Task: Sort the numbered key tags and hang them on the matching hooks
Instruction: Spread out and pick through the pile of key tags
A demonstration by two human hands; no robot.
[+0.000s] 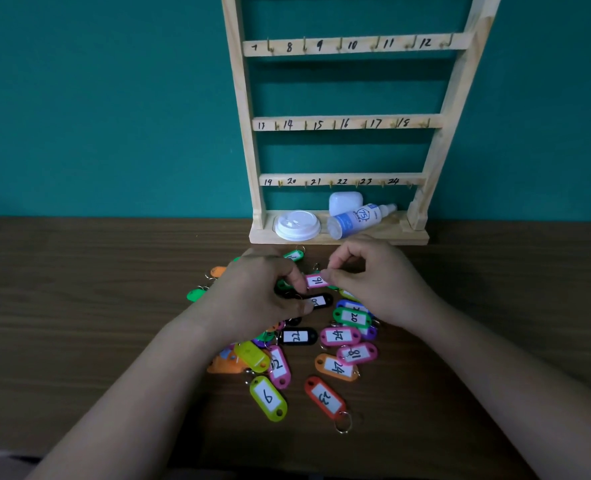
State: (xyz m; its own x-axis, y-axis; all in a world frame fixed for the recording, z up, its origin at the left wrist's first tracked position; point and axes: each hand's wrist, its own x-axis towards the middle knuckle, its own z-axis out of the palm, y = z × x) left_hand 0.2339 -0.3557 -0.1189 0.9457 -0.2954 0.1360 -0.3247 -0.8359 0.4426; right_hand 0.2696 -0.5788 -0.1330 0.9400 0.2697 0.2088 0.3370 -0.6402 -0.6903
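Head view looks down on a wooden rack (347, 123) standing against a teal wall, its numbered hooks bare. Just in front of the rack's base, both hands meet over a heap of key tags (308, 341) on the table (79, 306). Left hand (256, 292) and right hand (377, 285) each pinch one end of a pink tag (316, 280), lifted slightly above the heap. A white lid (297, 225) and spray bottle (360, 220) lie on the rack's base.
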